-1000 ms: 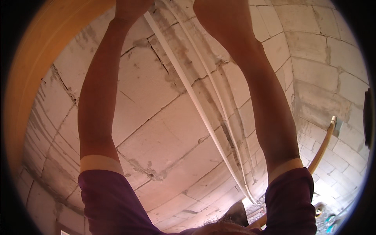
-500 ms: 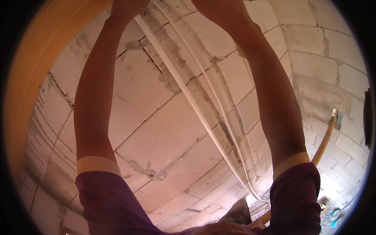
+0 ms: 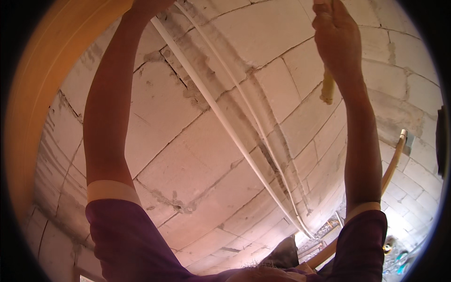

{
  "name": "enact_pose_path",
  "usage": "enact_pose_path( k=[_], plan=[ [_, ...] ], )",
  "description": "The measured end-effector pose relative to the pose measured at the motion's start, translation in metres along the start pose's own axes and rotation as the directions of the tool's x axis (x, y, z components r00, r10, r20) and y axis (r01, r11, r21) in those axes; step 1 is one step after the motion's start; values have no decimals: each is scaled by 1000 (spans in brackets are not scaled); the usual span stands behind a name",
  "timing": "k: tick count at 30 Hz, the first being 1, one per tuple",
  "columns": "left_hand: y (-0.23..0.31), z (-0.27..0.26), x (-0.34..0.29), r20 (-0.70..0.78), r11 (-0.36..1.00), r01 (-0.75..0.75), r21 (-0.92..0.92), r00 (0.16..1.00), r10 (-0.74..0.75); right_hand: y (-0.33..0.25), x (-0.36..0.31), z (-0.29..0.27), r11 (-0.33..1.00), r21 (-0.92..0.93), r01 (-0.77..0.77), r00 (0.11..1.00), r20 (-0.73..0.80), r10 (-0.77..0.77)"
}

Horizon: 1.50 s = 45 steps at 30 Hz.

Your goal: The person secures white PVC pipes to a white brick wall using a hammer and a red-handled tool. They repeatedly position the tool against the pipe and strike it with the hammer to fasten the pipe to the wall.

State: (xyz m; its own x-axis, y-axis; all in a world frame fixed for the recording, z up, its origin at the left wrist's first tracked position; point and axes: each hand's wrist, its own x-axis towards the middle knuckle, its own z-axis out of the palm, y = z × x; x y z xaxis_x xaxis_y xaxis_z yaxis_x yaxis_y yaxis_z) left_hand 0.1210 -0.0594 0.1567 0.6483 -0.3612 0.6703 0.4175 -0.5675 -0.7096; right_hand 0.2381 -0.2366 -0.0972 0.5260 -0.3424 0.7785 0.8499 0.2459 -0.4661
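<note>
My right hand point(image 3: 339, 40) is raised at the upper right, its fingers wrapped round a tool with a yellowish handle point(image 3: 327, 89). The handle's butt sticks out below the fist. The tool's working end lies beyond the upper edge, so its kind does not show. My left hand point(image 3: 152, 5) is cut off by the upper edge, with its fingers out of sight. It is right beside the upper end of a straight white pipe point(image 3: 206, 91), which slants down across the block wall point(image 3: 188, 150). Whether it grips that pipe is hidden.
A thinner white pipe point(image 3: 256, 117) runs along a rough groove chased in the wall. An orange-brown board point(image 3: 51, 61) curves along the left. At the right, a long wooden handle point(image 3: 393, 162) leans against another block wall point(image 3: 380, 84). Blue-green items point(image 3: 402, 263) lie low at the right.
My right hand has swung right and slightly down from the upper middle, bringing the yellowish handle into view. My left hand has shifted slightly left; the white pipe's upper end appears slightly left too.
</note>
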Motion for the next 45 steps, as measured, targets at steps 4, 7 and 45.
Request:
enact_pose_path(
  k=[4, 7, 45],
  plan=[
    [-5, -9, 1, -104, 984, 11, -178, 994, -29, 17, 5, -10, 993, 83, -84, 995, 52, 80],
    [-5, -8, 1, -51, 978, 78, -192, 995, -89, 24, 0, -1, 985, 67, -161, 982, 108, 153],
    [2, 7, 8, 116, 998, 3, -65, 993, 5, -15, 44, 119, 905, 349, -245, 958, -54, 280]
  ],
)
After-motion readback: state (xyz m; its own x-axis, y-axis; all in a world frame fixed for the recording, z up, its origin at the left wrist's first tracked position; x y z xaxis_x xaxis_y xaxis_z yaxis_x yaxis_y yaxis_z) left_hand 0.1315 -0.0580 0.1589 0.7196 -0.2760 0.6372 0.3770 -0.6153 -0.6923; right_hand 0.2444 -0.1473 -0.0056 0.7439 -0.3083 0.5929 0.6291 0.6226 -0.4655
